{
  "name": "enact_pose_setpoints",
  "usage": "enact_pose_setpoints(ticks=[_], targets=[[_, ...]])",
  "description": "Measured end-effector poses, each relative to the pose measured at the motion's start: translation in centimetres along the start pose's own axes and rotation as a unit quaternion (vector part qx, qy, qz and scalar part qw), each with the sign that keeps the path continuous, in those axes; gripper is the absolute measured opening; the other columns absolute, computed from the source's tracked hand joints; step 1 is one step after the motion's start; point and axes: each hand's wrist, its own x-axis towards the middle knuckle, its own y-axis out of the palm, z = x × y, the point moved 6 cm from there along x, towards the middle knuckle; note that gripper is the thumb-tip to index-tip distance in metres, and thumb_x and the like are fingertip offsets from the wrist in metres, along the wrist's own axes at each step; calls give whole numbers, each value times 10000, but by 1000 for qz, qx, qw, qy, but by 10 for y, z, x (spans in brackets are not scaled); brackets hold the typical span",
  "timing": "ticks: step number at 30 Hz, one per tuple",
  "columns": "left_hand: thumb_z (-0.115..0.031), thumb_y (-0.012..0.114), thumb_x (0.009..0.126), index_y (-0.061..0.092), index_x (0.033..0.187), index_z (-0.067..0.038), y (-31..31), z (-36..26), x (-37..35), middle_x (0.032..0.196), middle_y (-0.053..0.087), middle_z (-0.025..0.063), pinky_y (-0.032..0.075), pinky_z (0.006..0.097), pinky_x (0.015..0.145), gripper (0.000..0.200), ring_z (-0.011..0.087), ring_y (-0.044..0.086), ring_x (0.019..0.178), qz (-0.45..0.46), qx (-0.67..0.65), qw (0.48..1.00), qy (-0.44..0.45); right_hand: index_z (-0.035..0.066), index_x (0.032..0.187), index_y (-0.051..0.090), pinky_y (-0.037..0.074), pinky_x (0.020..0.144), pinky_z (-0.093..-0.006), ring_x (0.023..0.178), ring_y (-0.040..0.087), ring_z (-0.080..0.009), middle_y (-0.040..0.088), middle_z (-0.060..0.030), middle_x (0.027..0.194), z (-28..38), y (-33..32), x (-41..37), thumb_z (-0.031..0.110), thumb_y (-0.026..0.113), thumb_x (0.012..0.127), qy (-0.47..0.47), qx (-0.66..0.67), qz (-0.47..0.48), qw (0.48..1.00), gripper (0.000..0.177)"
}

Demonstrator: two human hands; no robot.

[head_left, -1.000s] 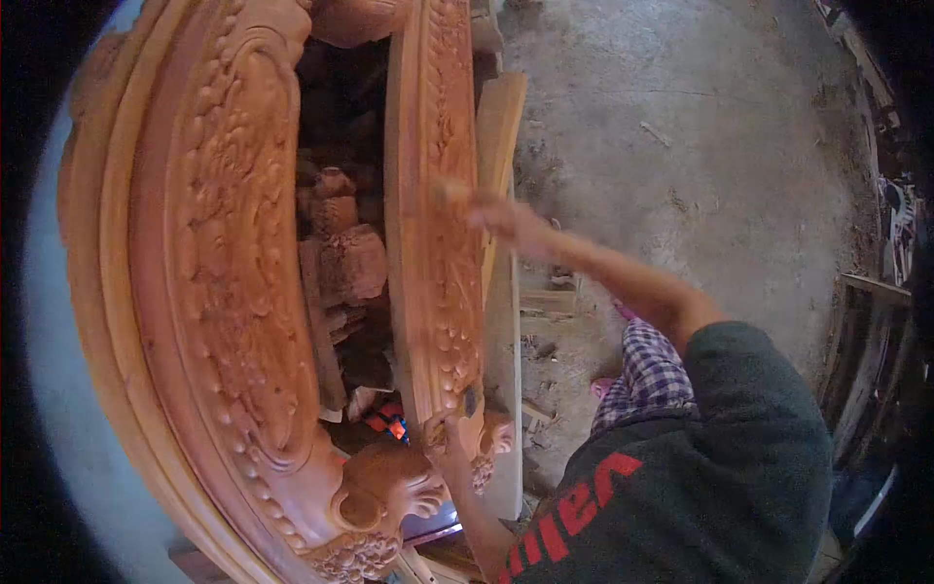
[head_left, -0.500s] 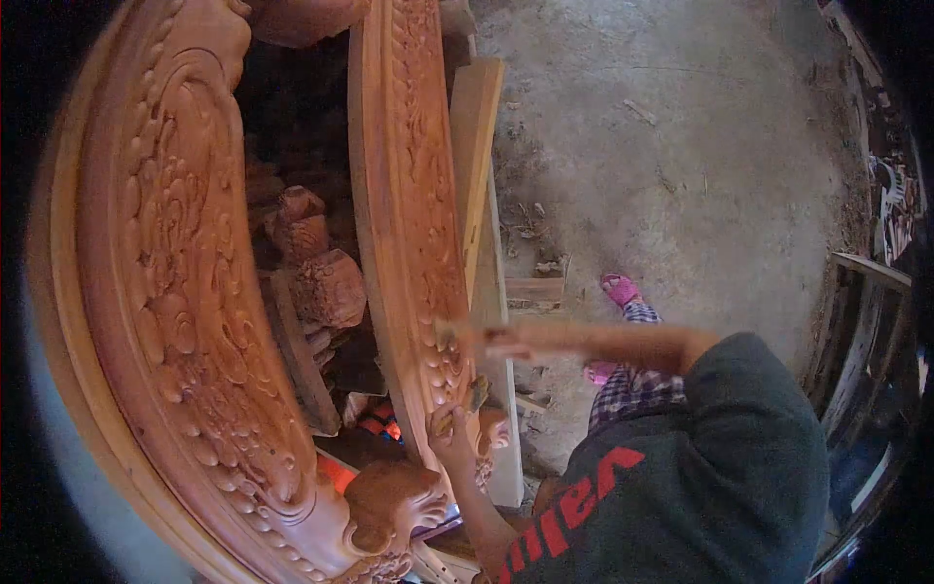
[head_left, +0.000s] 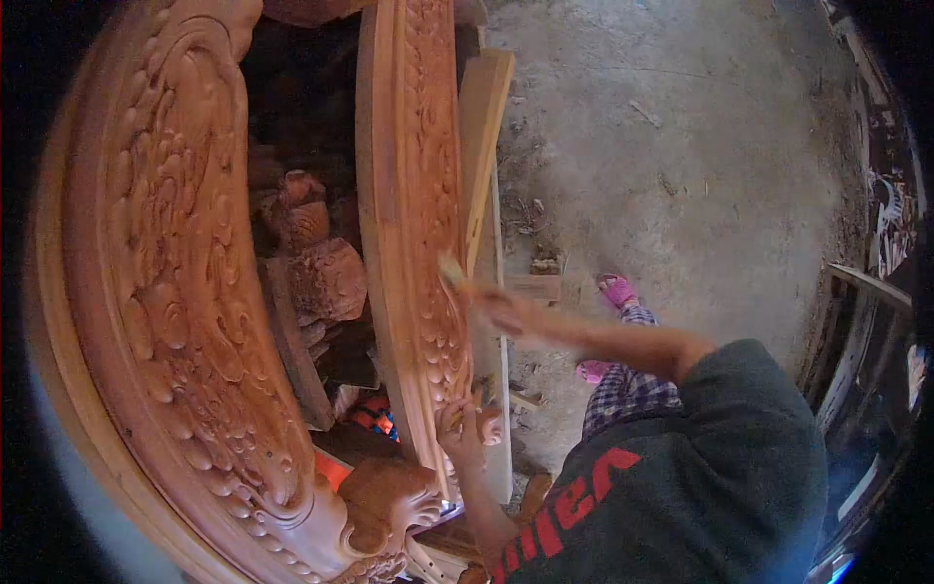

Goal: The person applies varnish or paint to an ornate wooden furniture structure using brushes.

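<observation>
My right hand [head_left: 501,311], smeared by motion, grips a brush [head_left: 453,271] by its handle. The pale tip of the brush lies over the carved face of a reddish wooden rail [head_left: 433,185]. Lower down, my left hand [head_left: 462,433] is at the near end of the same rail, fingers bent against the carving. It is closed round a small piece whose kind I cannot tell. Leaf and scroll relief runs along the rail, with a row of rounded beads beside my left hand.
A wider, curved carved panel [head_left: 185,282] stands to the left. Between it and the rail sit carved wooden blocks [head_left: 329,279]. A scroll-shaped wooden foot [head_left: 389,492] is below. A plain plank [head_left: 484,146] leans behind the rail. Concrete floor [head_left: 681,146] with wood scraps lies to the right.
My right hand and the brush have moved up along the rail, the brush tip now farther from my left hand. My left hand stays at nearly the same place on the rail.
</observation>
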Motion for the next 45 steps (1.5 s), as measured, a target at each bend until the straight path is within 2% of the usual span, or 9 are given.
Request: enact_pose_setpoints(ticks=[6, 9, 11, 20, 25, 30, 33, 35, 45], targets=[[-96, 630, 867, 637, 918, -20, -12, 10, 7, 939, 547, 62, 465, 302, 766, 92, 168, 579, 866, -4, 16, 999, 44, 85, 1373, 370, 392, 913, -360, 1124, 449, -197, 470, -103, 1267, 35, -22, 2, 312, 511, 948, 220, 272, 91, 933, 503], [-90, 635, 861, 642, 895, -22, -13, -3, -2, 947, 555, 75, 469, 302, 766, 77, 190, 585, 870, -30, -76, 997, -4, 38, 1346, 399, 318, 1049, -423, 1318, 340, -264, 430, -117, 1352, -37, -78, 64, 231, 470, 965, 95, 214, -73, 969, 433], [-81, 643, 850, 647, 899, -31, -20, -5, -5, 968, 571, 79, 474, 314, 772, 71, 194, 587, 872, -39, -10, 997, 59, 50, 1248, 511, 410, 975, -409, 1257, 427, -304, 510, -148, 1254, -20, -110, 108, 133, 551, 912, -134, -339, -96, 926, 349], [-98, 628, 859, 658, 937, -31, -169, -178, -78, 1040, 604, 193, 476, 381, 885, 107, 288, 587, 1000, -194, 4, 893, 406, 57, 1013, 652, 477, 879, -354, 1117, 548, -291, 596, -123, 1147, 343, -49, 119, 10, 654, 809, -471, -205, -245, 822, 210], [-98, 603, 885, 667, 1002, -42, -223, -221, -125, 1158, 569, 216, 500, 418, 859, 144, 314, 580, 1038, -405, 31, 704, 582, 22, 1162, 568, 460, 898, -369, 1085, 558, -321, 557, -182, 1172, 360, 40, 113, 100, 605, 862, -319, -158, 18, 934, 313], [3, 622, 811, 676, 990, -61, -181, -127, -91, 1231, 563, 159, 505, 385, 860, 198, 297, 595, 1020, -222, 109, 875, 416, 11, 1262, 452, 455, 926, -356, 1123, 534, -326, 546, -180, 1210, 324, 90, 36, 144, 495, 925, -265, -246, 185, 914, 364], [-1, 635, 798, 681, 976, -74, -176, -127, -92, 1175, 597, 141, 505, 380, 841, 198, 292, 597, 1017, -83, -25, 942, 325, 14, 1199, 475, 441, 939, -376, 1114, 532, -340, 559, -162, 1187, 323, 95, 8, 197, 475, 946, -476, -464, 357, 656, 313], [-11, 646, 796, 682, 968, -80, -185, -144, -92, 1140, 616, 136, 505, 384, 833, 189, 294, 598, 1018, -29, -39, 957, 287, 31, 1046, 510, 440, 952, -374, 1136, 530, -330, 553, -131, 1213, 333, 77, 34, 194, 471, 930, -129, -330, 515, 781, 204], [-13, 694, 756, 697, 934, -95, -298, -304, -138, 1063, 648, 114, 482, 366, 896, 196, 285, 591, 1065, -467, 131, 710, 510, 81, 1156, 569, 522, 860, -354, 1087, 586, -316, 538, -181, 1272, 511, 48, 97, 145, 576, 895, -549, -368, 52, 749, 269]])
